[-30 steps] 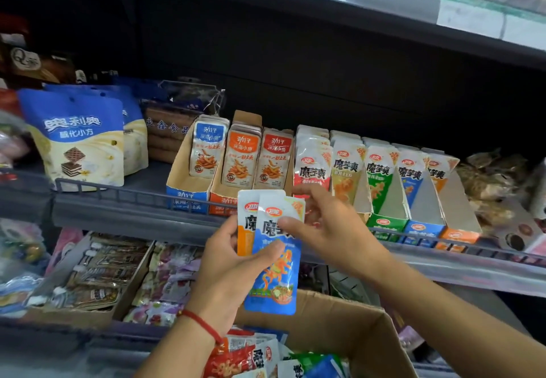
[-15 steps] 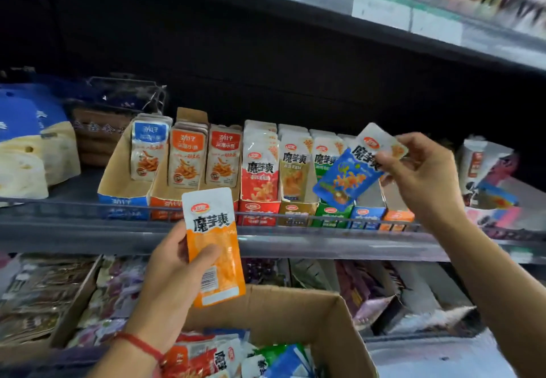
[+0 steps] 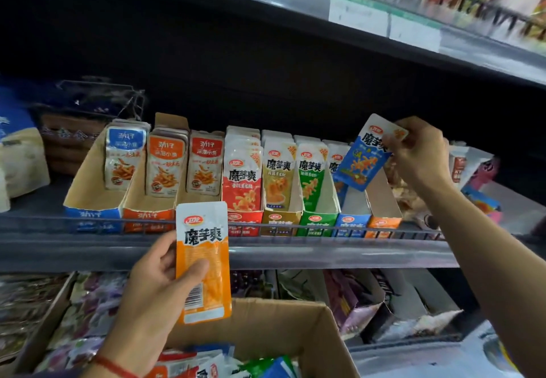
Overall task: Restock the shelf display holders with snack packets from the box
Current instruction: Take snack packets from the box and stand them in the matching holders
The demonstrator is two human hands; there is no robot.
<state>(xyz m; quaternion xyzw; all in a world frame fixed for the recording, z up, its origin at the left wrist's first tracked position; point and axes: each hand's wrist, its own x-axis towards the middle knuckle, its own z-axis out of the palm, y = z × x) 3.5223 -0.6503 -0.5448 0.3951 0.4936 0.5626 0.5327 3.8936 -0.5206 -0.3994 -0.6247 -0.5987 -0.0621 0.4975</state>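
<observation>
Right now your left hand [image 3: 153, 283] grips an orange packet [image 3: 203, 262], thumb laid across its front and fingers curled behind it, holding it upright in front of the shelf [image 3: 295, 253] edge and above the cardboard box [image 3: 266, 327]. Your right hand [image 3: 419, 153] pinches a blue packet [image 3: 365, 156] by its top right corner; the packet hangs tilted, its lower end just over the blue holder [image 3: 353, 222] near the right end of the row. The two hands are well apart, each closed on its own packet.

Along the shelf, behind a low wire rail [image 3: 325, 228], the holders stand side by side. From your left come a blue-fronted holder [image 3: 91, 215] and an orange-fronted holder [image 3: 147, 215] carrying silver fish-snack packets [image 3: 165, 165] with blue, orange and red labels. Next stand a red holder [image 3: 246, 222], a yellow holder [image 3: 279, 222] and a green holder [image 3: 317, 224], each with upright packets of its own colour. The blue holder shows only a packet or two at its back, partly hidden by the one you hold. The orange holder [image 3: 382, 224] at the far right shows bare cardboard; whether anything stands at its back you cannot tell, since your right hand covers it.

The box sits at the bottom of the view with its flaps open, and inside lie mixed packets [image 3: 224, 366] in red, white, green and blue. A red cord [image 3: 115, 366] circles your left wrist. Below the shelf, blurred purple and white bags fill cardboard trays [image 3: 44, 327].
</observation>
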